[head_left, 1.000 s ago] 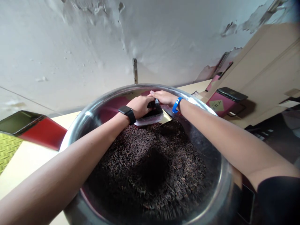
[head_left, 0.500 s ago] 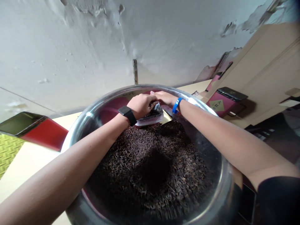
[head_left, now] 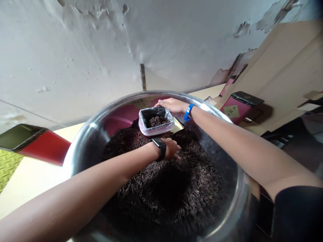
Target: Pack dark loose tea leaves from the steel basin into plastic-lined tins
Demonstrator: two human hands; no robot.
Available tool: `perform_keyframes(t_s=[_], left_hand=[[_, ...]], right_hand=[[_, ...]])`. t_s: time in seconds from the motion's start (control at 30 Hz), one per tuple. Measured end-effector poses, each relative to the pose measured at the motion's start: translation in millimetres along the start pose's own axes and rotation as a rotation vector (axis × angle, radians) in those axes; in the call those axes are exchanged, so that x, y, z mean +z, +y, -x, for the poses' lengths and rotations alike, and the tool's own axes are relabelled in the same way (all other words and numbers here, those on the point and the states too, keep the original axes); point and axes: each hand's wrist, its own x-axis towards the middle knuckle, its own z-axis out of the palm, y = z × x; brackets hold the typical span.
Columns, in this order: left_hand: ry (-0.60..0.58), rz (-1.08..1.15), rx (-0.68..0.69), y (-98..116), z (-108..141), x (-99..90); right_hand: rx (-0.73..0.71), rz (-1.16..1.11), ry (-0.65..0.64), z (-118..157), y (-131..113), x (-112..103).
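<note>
A wide metal basin (head_left: 234, 205) holds a heap of dark loose tea leaves (head_left: 202, 188). In its far part stands a tea tin (head_left: 168, 129), lined with a clear plastic bag and part filled with leaves. My right hand (head_left: 173, 105), with a blue wristband, grips the tin's far right side; its fingertips are partly hidden. On the near side of the tin, my left hand (head_left: 173, 149), wearing a black watch, is low at the heap with its fingers apart, touching the leaves. A pale yellow flat piece (head_left: 178, 125) lies just right of the tin.
A red tin (head_left: 47, 143) lies tilted left of the basin on the pale table (head_left: 30, 178), beside a yellow textured mat (head_left: 10, 168). To the right are a labelled pink tin (head_left: 230, 107) and cardboard boxes (head_left: 275, 67). A peeling wall (head_left: 88, 50) rises behind.
My left hand has come away from the tin's opening and moved down toward me onto the leaves, its fingers spreading. The tin now shows its opening; my right hand stays beside it.
</note>
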Motion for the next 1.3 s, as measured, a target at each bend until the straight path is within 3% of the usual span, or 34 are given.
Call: perform_keyframes(t_s=[0.1,0.23,0.37,0.57,0.67,0.77,0.93,1.1,1.17,1.3], left_hand=[[-0.098,-0.023,-0.146,-10.6,-2.1,9.4],[-0.254,0.097,-0.231,-1.7,1.9,-1.3],[-0.341,0.109,-0.213,14.5,8.1,-10.8],[-0.321,0.074,-0.090,21.1,1.7,-7.3],[-0.247,0.019,-0.074,20.3,-1.1,-8.8],[-0.069,-0.003,-0.060,17.0,0.2,-17.6],[0.213,0.105,0.035,3.2,11.5,-51.0],[0.560,0.038,-0.053,-28.6,29.3,-80.5],[0.585,-0.012,-0.132,-45.1,32.9,-80.6],[0.461,-0.136,-0.292,-69.6,30.8,-67.8]], right_hand=[[-0.024,0.000,-0.011,-2.1,3.9,-0.2],[-0.042,-0.019,-0.013,-4.4,8.0,1.1],[-0.057,-0.013,-0.006,-3.2,5.1,1.6],[-0.023,-0.009,-0.008,-1.8,2.6,1.5],[-0.009,-0.040,-0.005,-2.2,4.4,1.6],[0.011,-0.066,-0.005,-1.2,3.1,2.1],[0.024,-0.140,-0.013,2.0,-3.6,1.3],[0.038,-0.159,-0.007,1.2,-2.8,-1.8],[0.057,-0.187,0.021,0.6,-1.7,-1.6],[0.051,-0.114,0.034,-0.5,-0.4,0.2]])
